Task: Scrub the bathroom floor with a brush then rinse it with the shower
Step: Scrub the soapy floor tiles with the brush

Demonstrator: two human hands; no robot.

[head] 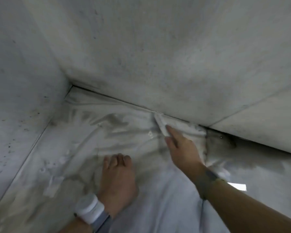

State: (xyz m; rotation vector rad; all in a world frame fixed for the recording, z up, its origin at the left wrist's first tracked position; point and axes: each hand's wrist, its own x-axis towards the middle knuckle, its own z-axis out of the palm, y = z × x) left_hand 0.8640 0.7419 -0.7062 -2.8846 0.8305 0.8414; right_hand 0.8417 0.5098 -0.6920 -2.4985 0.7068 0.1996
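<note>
Right hand (181,147) clamped on white brush (163,126) at wall (175,64) joint; left hand (117,179) flat, fingers together, on wet floor (40,174). Slip risk: soapy film underhand.

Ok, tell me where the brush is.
Head view, right of centre: the white brush is under the right hand, against the seam between the floor and the back wall.
</note>
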